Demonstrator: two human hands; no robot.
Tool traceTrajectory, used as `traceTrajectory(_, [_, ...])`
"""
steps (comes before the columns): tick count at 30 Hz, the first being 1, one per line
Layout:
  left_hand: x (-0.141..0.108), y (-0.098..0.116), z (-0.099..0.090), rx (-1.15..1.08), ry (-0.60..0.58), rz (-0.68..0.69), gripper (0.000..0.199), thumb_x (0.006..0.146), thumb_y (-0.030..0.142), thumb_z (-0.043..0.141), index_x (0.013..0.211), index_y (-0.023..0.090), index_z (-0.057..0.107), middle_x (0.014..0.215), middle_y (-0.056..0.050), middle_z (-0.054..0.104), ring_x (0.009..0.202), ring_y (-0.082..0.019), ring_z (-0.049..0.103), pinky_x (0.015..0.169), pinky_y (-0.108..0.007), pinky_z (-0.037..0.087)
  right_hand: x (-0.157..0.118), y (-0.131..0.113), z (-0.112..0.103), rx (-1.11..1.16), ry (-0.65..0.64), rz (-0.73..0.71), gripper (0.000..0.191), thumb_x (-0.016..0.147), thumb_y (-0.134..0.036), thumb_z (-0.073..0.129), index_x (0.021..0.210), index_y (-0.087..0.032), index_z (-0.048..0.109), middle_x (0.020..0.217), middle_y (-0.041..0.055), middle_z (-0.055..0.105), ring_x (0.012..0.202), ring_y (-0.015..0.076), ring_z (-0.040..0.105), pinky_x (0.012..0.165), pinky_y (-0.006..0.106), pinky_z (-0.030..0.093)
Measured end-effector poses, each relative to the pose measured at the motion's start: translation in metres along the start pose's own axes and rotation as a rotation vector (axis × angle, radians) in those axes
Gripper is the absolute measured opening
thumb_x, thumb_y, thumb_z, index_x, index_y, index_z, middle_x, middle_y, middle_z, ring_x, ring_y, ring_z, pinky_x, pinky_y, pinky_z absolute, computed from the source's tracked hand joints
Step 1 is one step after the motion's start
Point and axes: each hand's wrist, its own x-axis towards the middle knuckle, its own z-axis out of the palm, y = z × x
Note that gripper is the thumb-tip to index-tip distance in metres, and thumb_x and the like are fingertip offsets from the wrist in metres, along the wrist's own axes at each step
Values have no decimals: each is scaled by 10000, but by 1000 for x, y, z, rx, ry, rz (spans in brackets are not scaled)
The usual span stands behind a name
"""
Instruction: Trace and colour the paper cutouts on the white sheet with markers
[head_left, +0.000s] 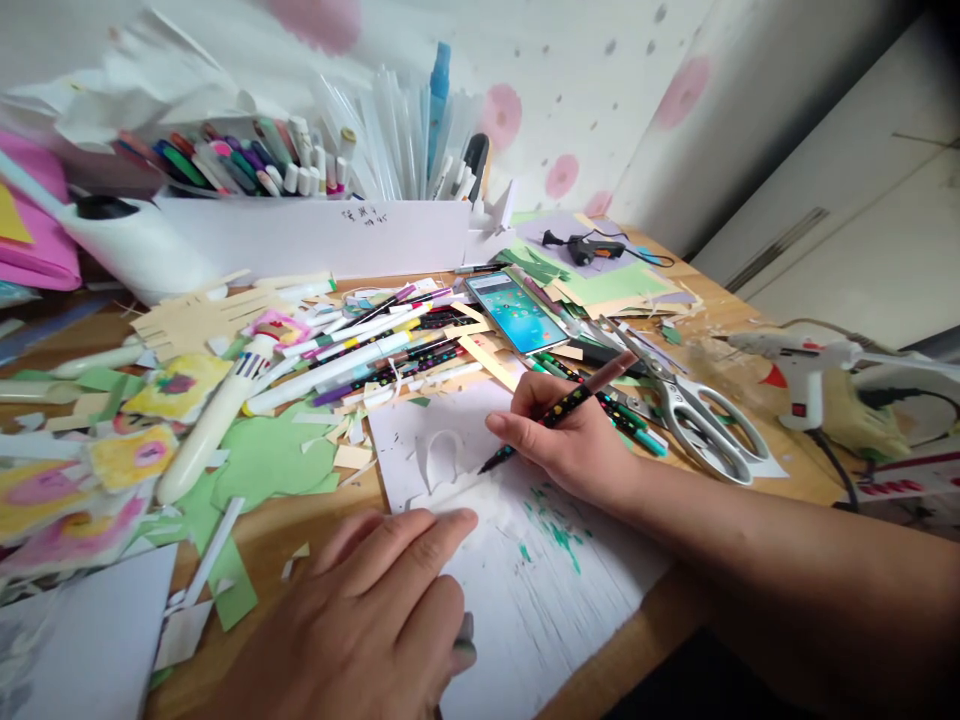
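My right hand point(559, 435) is closed around a black marker with coloured dots point(574, 402), its dark tip pointing down by a small white paper cutout point(457, 492). The cutout has a curled loop and lies on a larger white sheet point(525, 610) with green strokes and dark streaks. My left hand point(390, 610) lies with its fingers stretched forward, fingertips on the cutout's near edge. A small grey-green thing point(465, 645) shows partly below its fingers; I cannot make out what it is.
Behind the sheet lie a heap of markers point(375, 345), a lit phone point(517, 315) and scissors point(705, 420). A glue gun point(810, 370) is at the right, another dark one point(592, 248) at the back. Green paper scraps point(277, 455) and a thick multicolour pen point(217, 425) lie left.
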Motion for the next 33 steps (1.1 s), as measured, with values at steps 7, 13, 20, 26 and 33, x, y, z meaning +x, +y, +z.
traceTrajectory(7, [-1, 0, 0, -12, 9, -4, 160, 840, 172, 426, 792, 238, 563, 1323, 29, 568, 1144, -235, 518, 962, -437, 350, 0, 1, -4, 1, -25, 23, 296, 810, -301, 622, 594, -198, 447, 557, -48, 426, 532, 97, 398, 503, 244, 330])
traceTrajectory(13, [2, -2, -4, 13, -47, 27, 176, 785, 127, 473, 851, 240, 591, 1351, 26, 544, 1148, -248, 511, 936, -435, 402, 1, 1, -4, -3, -35, 20, 296, 802, -287, 628, 592, -201, 437, 552, -50, 417, 532, 99, 396, 503, 244, 329])
traceTrajectory(20, [2, -6, -6, 5, -39, 59, 123, 766, 153, 495, 819, 243, 561, 1341, 24, 549, 1125, -248, 521, 890, -416, 421, 1, 2, -4, -13, -25, 23, 296, 799, -288, 628, 590, -199, 439, 555, -49, 427, 532, 97, 394, 507, 245, 326])
traceTrajectory(26, [3, 0, -6, -25, -29, 2, 140, 790, 134, 458, 792, 234, 556, 1327, 29, 562, 1151, -236, 502, 933, -412, 398, 1, 3, -4, -4, -21, 25, 287, 794, -283, 639, 596, -196, 449, 561, -47, 434, 533, 99, 397, 505, 245, 325])
traceTrajectory(33, [5, -2, -9, 6, -16, 18, 116, 816, 168, 478, 793, 235, 570, 1303, 37, 583, 1112, -222, 534, 897, -370, 431, 1, 4, -4, 9, -27, 39, 315, 792, -316, 655, 596, -199, 439, 562, -48, 435, 541, 102, 400, 512, 245, 331])
